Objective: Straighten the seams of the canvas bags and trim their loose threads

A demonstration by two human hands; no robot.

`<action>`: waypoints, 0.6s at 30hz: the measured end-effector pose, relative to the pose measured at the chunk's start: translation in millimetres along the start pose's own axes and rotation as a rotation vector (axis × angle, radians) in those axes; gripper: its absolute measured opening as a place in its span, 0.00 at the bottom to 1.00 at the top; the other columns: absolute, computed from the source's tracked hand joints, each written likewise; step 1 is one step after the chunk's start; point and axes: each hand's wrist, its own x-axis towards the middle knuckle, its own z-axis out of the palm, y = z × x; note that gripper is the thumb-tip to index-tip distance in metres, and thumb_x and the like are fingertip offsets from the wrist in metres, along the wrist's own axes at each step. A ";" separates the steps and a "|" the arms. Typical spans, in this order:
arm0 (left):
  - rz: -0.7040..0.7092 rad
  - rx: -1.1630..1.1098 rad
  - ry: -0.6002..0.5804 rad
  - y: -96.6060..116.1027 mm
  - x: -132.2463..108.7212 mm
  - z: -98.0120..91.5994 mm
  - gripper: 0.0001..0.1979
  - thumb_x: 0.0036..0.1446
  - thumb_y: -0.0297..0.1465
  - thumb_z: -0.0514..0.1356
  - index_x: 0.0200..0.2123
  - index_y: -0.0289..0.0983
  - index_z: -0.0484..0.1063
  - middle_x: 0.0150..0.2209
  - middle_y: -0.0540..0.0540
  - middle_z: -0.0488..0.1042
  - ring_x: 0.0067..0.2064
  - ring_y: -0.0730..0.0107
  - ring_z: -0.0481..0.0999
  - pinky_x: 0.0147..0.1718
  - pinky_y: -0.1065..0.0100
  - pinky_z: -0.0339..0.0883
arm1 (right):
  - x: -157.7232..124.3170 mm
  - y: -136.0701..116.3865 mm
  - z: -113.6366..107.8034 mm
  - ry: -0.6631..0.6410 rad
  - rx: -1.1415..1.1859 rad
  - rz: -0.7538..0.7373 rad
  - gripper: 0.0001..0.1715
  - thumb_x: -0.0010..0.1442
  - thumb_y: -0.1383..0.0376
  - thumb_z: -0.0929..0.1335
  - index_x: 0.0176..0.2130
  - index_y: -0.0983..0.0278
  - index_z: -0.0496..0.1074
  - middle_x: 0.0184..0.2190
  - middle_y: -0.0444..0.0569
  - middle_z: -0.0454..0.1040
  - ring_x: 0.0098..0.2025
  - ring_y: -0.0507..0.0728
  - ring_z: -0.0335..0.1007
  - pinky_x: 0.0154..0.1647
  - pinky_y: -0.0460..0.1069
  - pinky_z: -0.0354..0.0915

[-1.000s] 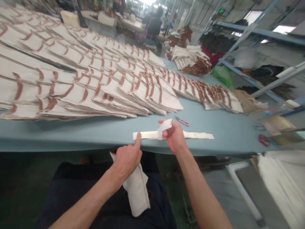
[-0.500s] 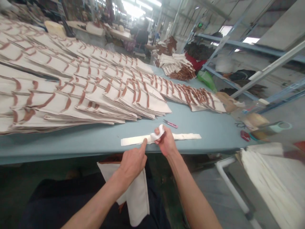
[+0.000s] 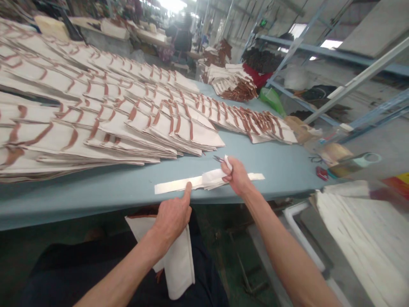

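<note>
A cream strip (image 3: pixel 171 185) lies along the near edge of the blue-covered table. My left hand (image 3: pixel 172 217) presses it down with a stretched index finger; the other fingers are curled. My right hand (image 3: pixel 239 174) is closed on the end of a white paper-like band (image 3: pixel 213 177), which lifts from the strip at a slant. Further strip (image 3: pixel 257 176) shows beyond that hand. The blades of thread snips (image 3: pixel 218 158) stick out just behind my right fingers; their handle is hidden. Below my left hand, a folded off-white piece with a brown edge (image 3: pixel 179 273) rests over my lap.
Overlapping off-white pieces with brown edges (image 3: pixel 134 128) cover the table's left and back. A small red object (image 3: pixel 321 173) and a tape roll (image 3: pixel 370 160) are at the right end. Stacked pale sheets (image 3: pixel 351 238) stand at the right, near a metal shelf (image 3: pixel 335 81).
My right hand has moved right, drawing the curled white band out straighter and now covering the snips' pink handle. My left finger stays on the strip. The view has shifted slightly.
</note>
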 end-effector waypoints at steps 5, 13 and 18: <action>-0.001 0.016 -0.006 1.1 0.1 3.5 0.36 0.69 0.26 0.50 0.77 0.30 0.43 0.37 0.32 0.85 0.42 0.42 0.87 0.42 0.53 0.78 | 15.5 -4.2 -41.9 0.080 -0.207 -0.003 0.17 0.70 0.56 0.71 0.35 0.65 0.70 0.26 0.38 0.67 0.22 0.47 0.60 0.21 0.42 0.61; 0.000 0.018 -0.007 -0.3 3.5 9.3 0.36 0.69 0.26 0.49 0.77 0.30 0.43 0.35 0.32 0.85 0.40 0.42 0.87 0.42 0.51 0.78 | 28.6 1.1 -94.2 0.277 -0.371 0.042 0.19 0.71 0.58 0.71 0.57 0.65 0.73 0.55 0.54 0.76 0.50 0.61 0.77 0.50 0.59 0.76; -0.006 0.014 -0.017 0.1 4.1 4.5 0.35 0.69 0.26 0.49 0.77 0.30 0.44 0.35 0.32 0.85 0.41 0.42 0.87 0.42 0.51 0.78 | 39.4 -4.1 -117.5 0.446 -0.306 -0.013 0.21 0.71 0.58 0.71 0.59 0.64 0.72 0.56 0.54 0.75 0.52 0.62 0.76 0.52 0.61 0.76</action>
